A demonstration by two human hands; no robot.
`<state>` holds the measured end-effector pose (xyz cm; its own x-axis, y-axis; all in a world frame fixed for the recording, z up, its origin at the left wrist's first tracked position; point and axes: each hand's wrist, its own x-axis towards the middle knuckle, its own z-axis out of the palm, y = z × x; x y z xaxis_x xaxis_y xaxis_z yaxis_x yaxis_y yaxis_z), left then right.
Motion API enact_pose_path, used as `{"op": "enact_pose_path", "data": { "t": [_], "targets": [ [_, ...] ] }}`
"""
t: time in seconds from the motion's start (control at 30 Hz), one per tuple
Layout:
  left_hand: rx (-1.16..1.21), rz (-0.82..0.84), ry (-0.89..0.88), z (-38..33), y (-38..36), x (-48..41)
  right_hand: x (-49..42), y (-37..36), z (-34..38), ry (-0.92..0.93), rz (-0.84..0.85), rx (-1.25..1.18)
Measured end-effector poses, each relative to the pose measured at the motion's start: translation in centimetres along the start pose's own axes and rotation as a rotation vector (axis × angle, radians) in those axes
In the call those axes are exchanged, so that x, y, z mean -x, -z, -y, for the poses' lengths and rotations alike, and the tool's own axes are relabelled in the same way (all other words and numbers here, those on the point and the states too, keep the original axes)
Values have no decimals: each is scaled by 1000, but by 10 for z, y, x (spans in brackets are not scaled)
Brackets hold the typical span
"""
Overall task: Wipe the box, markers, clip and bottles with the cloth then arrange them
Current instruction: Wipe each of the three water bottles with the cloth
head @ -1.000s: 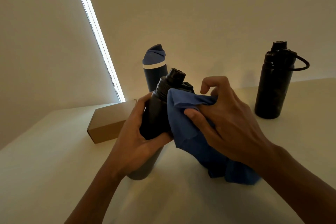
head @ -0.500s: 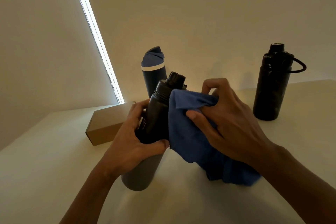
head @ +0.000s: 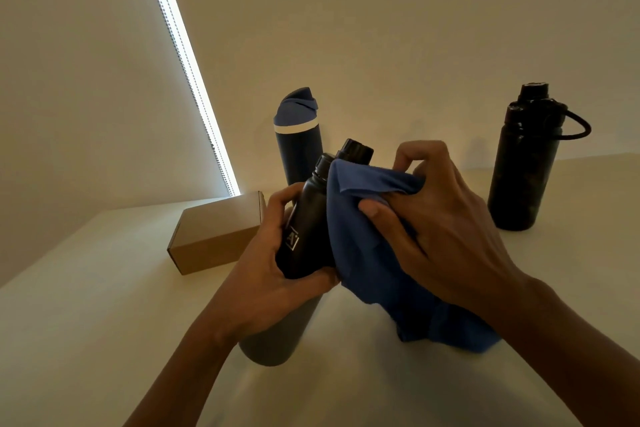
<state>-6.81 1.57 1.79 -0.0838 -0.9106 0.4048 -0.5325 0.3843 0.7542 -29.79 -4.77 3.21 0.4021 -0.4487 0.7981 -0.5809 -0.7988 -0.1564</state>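
At the far left, a bright strip of light (head: 187, 69) runs down the wall to the back edge of the pale tabletop (head: 86, 322). Just beside its lower end a brown cardboard box (head: 214, 236) lies closed on the tabletop. Behind the box, to the right, a dark bottle with a blue lid (head: 298, 139) stands upright near the wall.

In the middle, the left hand (head: 266, 274) grips a black bottle (head: 306, 239) around its body, with the fingers curled behind it and the thumb across the front low down. This bottle is tilted, its cap leaning away to the right and its grey lower end (head: 273, 343) toward the camera; I cannot tell if that end touches the tabletop. A small white square logo shows on its side.

The right hand (head: 446, 236) holds a blue cloth (head: 363, 253) bunched in its curled fingers and presses it against the right side of the black bottle, just under the cap. The loose end of the cloth hangs down and rests on the tabletop under the right wrist.

At the far right, well apart from the hands, another black bottle with a loop handle (head: 526, 163) stands upright on the tabletop.
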Motion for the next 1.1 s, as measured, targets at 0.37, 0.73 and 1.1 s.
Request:
{"op": "enact_pose_path", "data": {
  "t": [0.37,0.73,1.1],
  "targets": [
    [400,-105,146,4,-7,3,5,1,9,-55,59,-19],
    [404,-138,211,-5,6,1,30,-16,25,110,285,-142],
    [506,-229,170,8,17,2,18,-11,5,-181,-38,-508]
  ]
}}
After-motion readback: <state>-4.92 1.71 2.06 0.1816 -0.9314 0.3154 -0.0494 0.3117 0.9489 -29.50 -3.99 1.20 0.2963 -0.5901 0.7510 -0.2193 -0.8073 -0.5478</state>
